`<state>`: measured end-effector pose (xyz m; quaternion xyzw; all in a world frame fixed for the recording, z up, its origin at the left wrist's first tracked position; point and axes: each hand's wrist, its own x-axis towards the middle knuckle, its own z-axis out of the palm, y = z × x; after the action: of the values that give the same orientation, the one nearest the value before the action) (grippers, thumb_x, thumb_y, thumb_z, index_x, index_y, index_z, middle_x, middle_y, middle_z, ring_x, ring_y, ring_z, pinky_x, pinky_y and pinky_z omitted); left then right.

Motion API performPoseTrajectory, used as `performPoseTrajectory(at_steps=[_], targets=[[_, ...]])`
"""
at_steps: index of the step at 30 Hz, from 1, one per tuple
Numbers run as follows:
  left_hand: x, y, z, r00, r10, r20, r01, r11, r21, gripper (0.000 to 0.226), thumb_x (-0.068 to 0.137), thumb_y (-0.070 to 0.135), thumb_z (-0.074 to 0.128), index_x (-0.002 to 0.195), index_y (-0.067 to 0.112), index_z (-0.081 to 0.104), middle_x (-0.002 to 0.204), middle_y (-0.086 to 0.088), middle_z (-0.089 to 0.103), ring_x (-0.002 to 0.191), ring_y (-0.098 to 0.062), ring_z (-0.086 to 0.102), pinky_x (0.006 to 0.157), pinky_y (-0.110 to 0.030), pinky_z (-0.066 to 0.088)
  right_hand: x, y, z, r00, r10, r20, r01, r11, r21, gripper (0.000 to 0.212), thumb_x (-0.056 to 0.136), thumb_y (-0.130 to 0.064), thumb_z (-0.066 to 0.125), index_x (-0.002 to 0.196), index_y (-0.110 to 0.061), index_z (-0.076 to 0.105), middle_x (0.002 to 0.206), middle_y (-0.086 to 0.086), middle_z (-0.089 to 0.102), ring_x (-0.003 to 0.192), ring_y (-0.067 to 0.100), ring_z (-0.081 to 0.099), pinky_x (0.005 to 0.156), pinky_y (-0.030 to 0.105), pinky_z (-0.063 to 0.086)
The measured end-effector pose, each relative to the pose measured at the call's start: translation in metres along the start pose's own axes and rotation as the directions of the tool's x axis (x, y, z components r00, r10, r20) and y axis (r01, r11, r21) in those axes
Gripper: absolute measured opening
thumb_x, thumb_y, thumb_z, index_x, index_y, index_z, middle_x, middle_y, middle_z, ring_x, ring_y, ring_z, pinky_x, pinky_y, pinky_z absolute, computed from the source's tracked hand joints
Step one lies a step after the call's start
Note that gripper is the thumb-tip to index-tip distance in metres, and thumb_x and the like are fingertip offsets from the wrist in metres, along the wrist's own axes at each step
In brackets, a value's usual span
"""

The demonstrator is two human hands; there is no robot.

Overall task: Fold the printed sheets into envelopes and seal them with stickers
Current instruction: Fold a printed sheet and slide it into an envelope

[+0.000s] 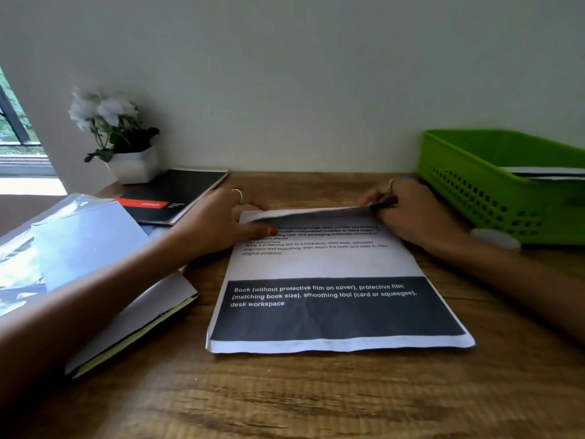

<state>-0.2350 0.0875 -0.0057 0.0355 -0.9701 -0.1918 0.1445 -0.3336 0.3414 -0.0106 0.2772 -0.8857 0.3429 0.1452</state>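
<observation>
Wood-grain surface [316, 394] against a pale wall carries the work. On it, both hands meet at the far edge of the printed sheet [332, 267]. The right hand [414, 210] has its grip closed on the far right corner, fingers curled round the lifted flap [307, 213] — that edge is raised off the surface and turned toward the near side. The left hand [221, 223] lies flatter at the far left corner, one fingertip pressing on the printed lines just under the raised edge; its fingers look mostly straight, so I judge it is steadying the paper, not pinching it.

The sheet lies straight ahead between the two forearms, its long axis running near to far, with the dark printed band at the near end. The fold line therefore runs left to right, and the flap has to travel toward the near side. Both hands sit about equally close to it, one at each corner, so the crease can probably be pressed from both ends at once.

Further out, a green basket [474, 185] stands at the far right, just beside the right hand, with paper inside. To the left lie a black notebook [177, 194], a stack of sheets [95, 248] under the left forearm, and a potted plant [126, 144] near the wall. No stickers can be made out.
</observation>
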Motion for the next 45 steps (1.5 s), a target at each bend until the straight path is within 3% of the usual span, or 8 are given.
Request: performPoseTrajectory(at_steps=[11, 17, 24, 26, 29, 33, 38, 45], targets=[[-0.006, 0.012, 0.019, 0.967, 0.225, 0.123, -0.241, 0.959, 0.147, 0.049, 0.093, 0.05, 0.037, 0.136, 0.027, 0.047, 0.141, 0.008, 0.047, 0.13, -0.013, 0.043, 0.109, -0.032, 0.034, -0.016, -0.004, 0.01, 0.99, -0.034, 0.136, 0.062, 0.977, -0.203, 0.026, 0.084, -0.034, 0.059, 0.108, -0.026, 0.065, 0.114, 0.0, 0.067, 0.106, 0.018, 0.059, 0.093, 0.031, 0.045], [-0.004, 0.017, 0.02, 0.978, 0.183, 0.101, -0.189, 0.98, 0.058, 0.035, 0.097, 0.033, 0.042, 0.126, 0.023, 0.056, 0.133, 0.003, 0.056, 0.122, -0.017, 0.051, 0.104, -0.033, 0.038, -0.021, -0.026, 0.009, 0.897, 0.018, 0.441, 0.146, 0.93, -0.336, 0.071, 0.087, -0.065, 0.034, 0.146, -0.025, 0.03, 0.155, -0.007, 0.026, 0.141, 0.011, 0.025, 0.114, 0.025, 0.019], [0.001, 0.021, 0.019, 0.973, 0.17, 0.155, -0.174, 0.985, 0.013, 0.01, 0.094, 0.025, 0.049, 0.101, 0.029, 0.055, 0.11, 0.002, 0.064, 0.099, -0.019, 0.059, 0.078, -0.027, 0.04, -0.011, -0.049, 0.034, 0.834, 0.009, 0.551, 0.181, 0.94, -0.289, 0.066, 0.095, -0.057, 0.022, 0.15, -0.02, 0.016, 0.159, -0.002, 0.011, 0.145, 0.014, 0.013, 0.118, 0.037, 0.013], [0.003, 0.023, 0.019, 0.97, 0.169, 0.177, -0.173, 0.985, 0.008, 0.016, 0.094, 0.024, 0.047, 0.109, 0.027, 0.054, 0.117, 0.0, 0.062, 0.105, -0.019, 0.057, 0.085, -0.03, 0.042, -0.012, -0.052, 0.037, 0.85, 0.001, 0.526, 0.183, 0.937, -0.297, 0.064, 0.095, -0.056, 0.021, 0.143, -0.016, 0.034, 0.153, 0.004, 0.029, 0.14, 0.019, 0.027, 0.114, 0.04, 0.024], [0.006, 0.025, 0.018, 0.962, 0.136, 0.236, -0.162, 0.982, 0.094, 0.032, 0.096, 0.027, 0.041, 0.128, 0.025, 0.046, 0.127, -0.002, 0.058, 0.113, -0.02, 0.054, 0.094, -0.032, 0.041, -0.012, -0.057, 0.026, 0.874, 0.087, 0.479, 0.116, 0.918, -0.378, 0.059, 0.09, -0.064, 0.015, 0.094, -0.019, 0.054, 0.111, 0.006, 0.06, 0.105, 0.025, 0.054, 0.095, 0.041, 0.042], [0.003, 0.025, 0.021, 0.961, 0.205, 0.183, -0.232, 0.963, 0.139, 0.041, 0.097, 0.035, 0.037, 0.137, 0.025, 0.044, 0.14, 0.003, 0.049, 0.127, -0.016, 0.046, 0.107, -0.033, 0.035, -0.007, -0.056, 0.016, 0.877, 0.116, 0.466, 0.113, 0.893, -0.436, 0.049, 0.095, -0.055, 0.019, 0.069, -0.021, 0.041, 0.074, -0.005, 0.045, 0.081, 0.019, 0.048, 0.076, 0.032, 0.038], [-0.003, 0.037, 0.03, 0.98, 0.111, 0.164, -0.131, 0.985, 0.116, 0.04, 0.097, 0.036, 0.035, 0.132, 0.019, 0.045, 0.138, -0.003, 0.05, 0.125, -0.023, 0.046, 0.106, -0.041, 0.034, -0.013, -0.054, 0.035, 0.914, 0.084, 0.398, 0.078, 0.924, -0.373, 0.041, 0.097, -0.038, 0.034, 0.127, -0.014, 0.046, 0.134, 0.009, 0.048, 0.12, 0.026, 0.048, 0.097, 0.036, 0.04], [-0.003, 0.035, 0.035, 0.973, 0.072, 0.219, -0.104, 0.985, 0.138, 0.049, 0.097, 0.042, 0.027, 0.143, 0.025, 0.025, 0.152, 0.004, 0.029, 0.14, -0.011, 0.022, 0.115, -0.037, 0.011, -0.014, -0.054, 0.045, 0.859, -0.016, 0.511, 0.191, 0.937, -0.292, 0.053, 0.1, -0.041, 0.022, 0.15, -0.026, 0.014, 0.158, -0.006, 0.012, 0.145, 0.01, 0.012, 0.119, 0.035, 0.007]])
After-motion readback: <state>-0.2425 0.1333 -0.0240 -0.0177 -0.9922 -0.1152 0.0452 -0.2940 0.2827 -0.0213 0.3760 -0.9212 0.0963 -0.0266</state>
